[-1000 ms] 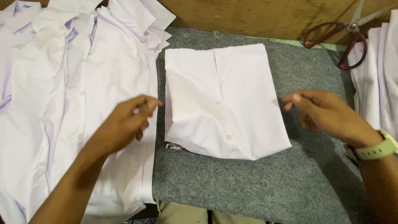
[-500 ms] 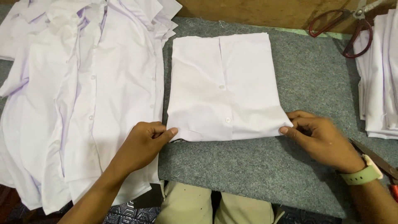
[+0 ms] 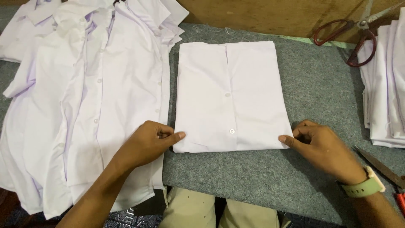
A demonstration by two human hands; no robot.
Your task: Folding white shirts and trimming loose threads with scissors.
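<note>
A folded white shirt (image 3: 231,97) is laid flat on the grey felt cover of the table (image 3: 320,97), between the two hands and reaching away from them. Its near left corner is pinched by the left hand (image 3: 147,143), the fingers being curled and closed on the edge of the cloth. Its near right corner is touched by the fingertips of the right hand (image 3: 325,150), which is half closed; whether the cloth is truly gripped there cannot be told. A pale green watch (image 3: 366,185) is worn on the right wrist. To the left of the left hand, and partly under it, a pile of unfolded white shirts (image 3: 84,93) is spread. Beyond the right hand, red-handled scissors (image 3: 350,40) are seen, and to its right a stack of folded white shirts (image 3: 386,84) is placed.
</note>
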